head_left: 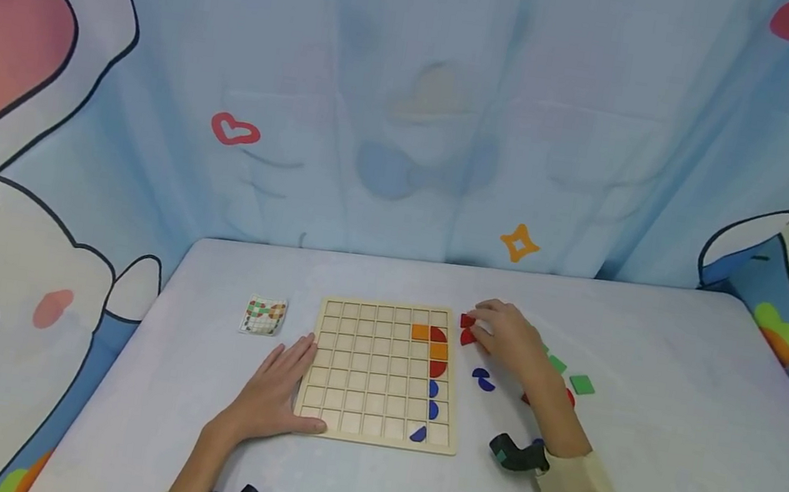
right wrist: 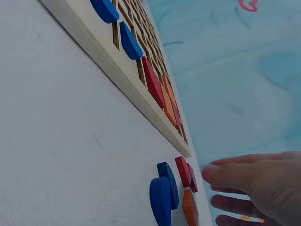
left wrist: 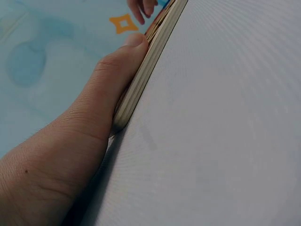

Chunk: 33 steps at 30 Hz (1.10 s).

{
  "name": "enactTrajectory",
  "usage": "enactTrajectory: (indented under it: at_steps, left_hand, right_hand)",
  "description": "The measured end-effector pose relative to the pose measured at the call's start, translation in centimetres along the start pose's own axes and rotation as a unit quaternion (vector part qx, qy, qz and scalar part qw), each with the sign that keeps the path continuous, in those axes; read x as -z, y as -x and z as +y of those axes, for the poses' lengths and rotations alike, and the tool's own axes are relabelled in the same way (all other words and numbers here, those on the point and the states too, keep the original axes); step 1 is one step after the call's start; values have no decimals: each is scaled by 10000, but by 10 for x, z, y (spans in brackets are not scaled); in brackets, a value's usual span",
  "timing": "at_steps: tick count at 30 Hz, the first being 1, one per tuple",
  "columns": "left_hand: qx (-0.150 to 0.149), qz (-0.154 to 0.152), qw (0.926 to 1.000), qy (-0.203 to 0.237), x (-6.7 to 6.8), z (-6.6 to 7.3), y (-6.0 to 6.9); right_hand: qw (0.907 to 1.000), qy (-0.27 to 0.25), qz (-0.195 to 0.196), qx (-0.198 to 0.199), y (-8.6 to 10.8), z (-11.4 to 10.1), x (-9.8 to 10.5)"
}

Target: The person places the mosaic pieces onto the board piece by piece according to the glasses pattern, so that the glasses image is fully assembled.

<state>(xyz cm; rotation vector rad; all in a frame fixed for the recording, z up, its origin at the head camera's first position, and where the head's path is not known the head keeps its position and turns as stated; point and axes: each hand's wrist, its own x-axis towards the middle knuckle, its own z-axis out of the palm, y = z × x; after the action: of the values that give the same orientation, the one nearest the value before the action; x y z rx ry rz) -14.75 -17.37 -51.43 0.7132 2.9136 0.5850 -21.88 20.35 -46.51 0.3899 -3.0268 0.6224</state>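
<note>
A wooden grid board [head_left: 367, 442] lies on the table, with blue, red and orange pieces in its right columns. My left hand [head_left: 272, 395] rests spread at the board's lower left corner, fingers along the left edge and thumb on the near edge; the left wrist view shows the thumb [left wrist: 115, 70] against the rim. Beyond the board's upper right corner, my right hand [head_left: 513, 342] is beside two red pieces [head_left: 467, 338]. In the right wrist view its fingers are extended, near red pieces [right wrist: 183, 171] and an orange piece [right wrist: 190, 208]; no held piece shows.
Two blue pieces [head_left: 486, 385] lie right of the board. Green pieces [head_left: 582, 384] and partly hidden red ones [head_left: 571, 398] lie around my right forearm. A small patterned card [head_left: 264, 317] lies left of the board. A printed curtain [head_left: 413, 114] hangs behind the table.
</note>
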Motion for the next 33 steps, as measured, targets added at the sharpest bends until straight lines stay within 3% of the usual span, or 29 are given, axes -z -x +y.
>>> enactTrajectory:
  at_steps: [10, 33]
  left_hand:
    - [6, 21, 10000, 12, -1, -1, -1]
    - [41, -80, 9999, 107, 0, -1, 0]
  right_hand:
    - [9980, -158, -603, 97, -2, 1, -5]
    - [9970, -56, -748, 188, -1, 0, -5]
